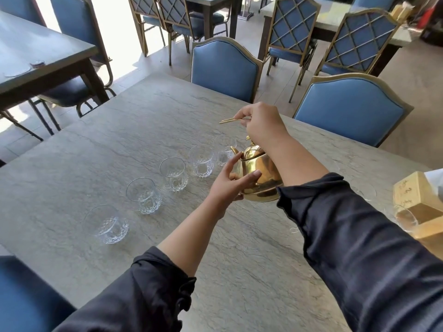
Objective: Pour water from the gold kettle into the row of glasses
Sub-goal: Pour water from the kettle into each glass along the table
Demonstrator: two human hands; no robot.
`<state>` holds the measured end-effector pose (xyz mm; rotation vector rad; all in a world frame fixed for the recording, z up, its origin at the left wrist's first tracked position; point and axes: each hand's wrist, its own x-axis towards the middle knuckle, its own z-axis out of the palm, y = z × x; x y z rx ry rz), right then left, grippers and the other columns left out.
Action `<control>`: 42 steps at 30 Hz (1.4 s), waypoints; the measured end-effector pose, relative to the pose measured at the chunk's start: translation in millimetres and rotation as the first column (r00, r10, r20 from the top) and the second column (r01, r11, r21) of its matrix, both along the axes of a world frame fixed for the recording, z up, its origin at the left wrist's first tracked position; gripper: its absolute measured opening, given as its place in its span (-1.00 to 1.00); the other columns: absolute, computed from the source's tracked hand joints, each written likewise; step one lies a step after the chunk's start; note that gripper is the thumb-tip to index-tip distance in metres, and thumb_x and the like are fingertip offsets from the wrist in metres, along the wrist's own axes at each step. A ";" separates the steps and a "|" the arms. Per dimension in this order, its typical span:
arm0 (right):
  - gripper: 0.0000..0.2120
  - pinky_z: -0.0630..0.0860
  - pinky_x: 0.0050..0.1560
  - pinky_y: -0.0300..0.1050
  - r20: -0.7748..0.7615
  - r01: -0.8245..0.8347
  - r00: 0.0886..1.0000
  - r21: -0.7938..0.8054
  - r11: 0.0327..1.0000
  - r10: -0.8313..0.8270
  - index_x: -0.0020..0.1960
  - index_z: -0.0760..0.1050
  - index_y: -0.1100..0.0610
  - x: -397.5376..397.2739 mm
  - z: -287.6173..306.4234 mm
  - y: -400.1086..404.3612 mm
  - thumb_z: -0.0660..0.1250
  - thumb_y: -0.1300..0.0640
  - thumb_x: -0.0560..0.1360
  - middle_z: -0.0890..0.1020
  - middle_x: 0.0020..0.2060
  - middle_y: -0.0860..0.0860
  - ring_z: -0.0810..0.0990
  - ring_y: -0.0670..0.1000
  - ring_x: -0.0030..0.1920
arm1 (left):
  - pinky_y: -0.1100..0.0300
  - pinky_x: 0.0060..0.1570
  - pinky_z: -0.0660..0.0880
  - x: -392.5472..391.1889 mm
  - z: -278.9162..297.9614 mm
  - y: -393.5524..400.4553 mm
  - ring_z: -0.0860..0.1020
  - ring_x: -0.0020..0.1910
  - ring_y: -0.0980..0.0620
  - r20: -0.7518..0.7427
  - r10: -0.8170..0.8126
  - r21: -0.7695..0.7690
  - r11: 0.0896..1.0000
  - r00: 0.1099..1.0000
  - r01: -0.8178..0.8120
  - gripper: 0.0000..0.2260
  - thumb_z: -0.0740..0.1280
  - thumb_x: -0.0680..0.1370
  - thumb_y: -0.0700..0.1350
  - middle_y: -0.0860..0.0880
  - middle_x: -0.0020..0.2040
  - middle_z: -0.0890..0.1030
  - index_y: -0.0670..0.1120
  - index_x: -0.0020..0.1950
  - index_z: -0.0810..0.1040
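A shiny gold kettle (260, 178) hangs just above the grey table (124, 149), tilted with its spout toward the far glasses. My right hand (262, 123) grips its thin gold handle from above. My left hand (231, 183) cups the kettle's left side and underside, thumb and fingers spread on the metal. Several clear patterned glasses stand in a diagonal row: the nearest (106, 224), then one (143, 195), another (173, 173), a fourth (201, 160), and the farthest (224, 150) right by the spout. No water stream shows.
A wooden box (418, 197) stands at the table's right edge, with a clear glass (405, 219) in front of it. Blue padded chairs (225, 68) line the far side. Another blue chair (26, 295) sits at near left. More tables stand behind.
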<state>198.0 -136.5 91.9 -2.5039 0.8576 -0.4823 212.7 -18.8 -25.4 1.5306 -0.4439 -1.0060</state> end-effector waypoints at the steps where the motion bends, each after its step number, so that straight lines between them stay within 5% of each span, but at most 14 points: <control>1: -0.77 0.51 -0.02 -0.17 -0.002 0.000 1.000 0.001 1.000 0.000 0.16 0.63 0.14 0.1 0.3 0.0 0.29 0.27 0.56 0.63 0.09 0.13 0.57 0.04 0.01 | -0.25 0.28 0.56 0.8 -0.7 -0.3 0.71 0.15 -0.08 -0.003 -0.003 0.000 1.000 1.000 0.003 -0.33 0.57 0.46 0.09 -0.16 0.12 0.74 0.32 0.49 0.34; 8: -0.75 0.53 0.04 -0.13 -0.035 -0.004 0.999 0.015 1.000 0.005 0.18 0.61 0.15 0.3 5.3 1.1 0.28 0.28 0.56 0.63 0.11 0.14 0.60 0.09 0.08 | 0.00 0.14 0.59 2.5 -1.6 -1.5 0.71 0.16 -0.06 0.001 -0.014 -0.017 1.000 1.000 0.014 -0.32 0.55 0.48 0.07 -0.15 0.11 0.75 0.27 0.53 0.33; 13: -0.77 0.53 0.02 -0.13 -0.041 0.003 0.999 0.021 1.000 -0.002 0.17 0.62 0.14 1.1 6.9 0.5 0.28 0.27 0.56 0.63 0.09 0.13 0.60 0.08 0.07 | -0.25 0.25 0.58 4.0 -0.9 -1.8 0.72 0.12 -0.02 -0.011 -0.019 -0.020 1.000 1.000 0.019 -0.31 0.57 0.46 0.07 -0.13 0.09 0.76 0.29 0.51 0.34; 33: -0.76 0.53 0.00 -0.14 -0.051 0.023 0.998 0.020 1.000 -0.022 0.18 0.61 0.13 -1.9 9.8 1.9 0.28 0.29 0.56 0.63 0.10 0.13 0.59 0.08 0.06 | -0.27 0.25 0.58 1.3 1.7 -0.2 0.73 0.12 -0.02 -0.024 -0.031 -0.019 0.999 0.999 0.031 -0.29 0.58 0.45 0.06 -0.11 0.11 0.75 0.27 0.52 0.34; 38: -0.76 0.54 0.01 -0.13 -0.040 0.014 0.999 0.027 1.000 -0.013 0.18 0.61 0.15 -2.9 9.6 1.3 0.28 0.29 0.57 0.63 0.09 0.13 0.59 0.08 0.07 | -0.26 0.26 0.57 2.3 2.1 -1.1 0.73 0.06 0.05 -0.021 -0.026 -0.017 1.000 0.999 0.025 -0.31 0.58 0.45 0.04 -0.02 -0.02 0.77 0.26 0.51 0.36; 42: -0.77 0.46 -0.07 -0.23 0.018 0.022 1.000 0.048 0.999 -0.022 0.17 0.62 0.14 -8.0 5.6 -0.7 0.28 0.26 0.57 0.63 0.10 0.11 0.52 -0.03 -0.03 | -0.27 0.28 0.56 2.0 2.1 -0.2 0.72 0.12 -0.03 -0.007 -0.026 -0.012 1.000 1.000 0.026 -0.32 0.60 0.43 0.04 -0.14 0.10 0.75 0.31 0.46 0.38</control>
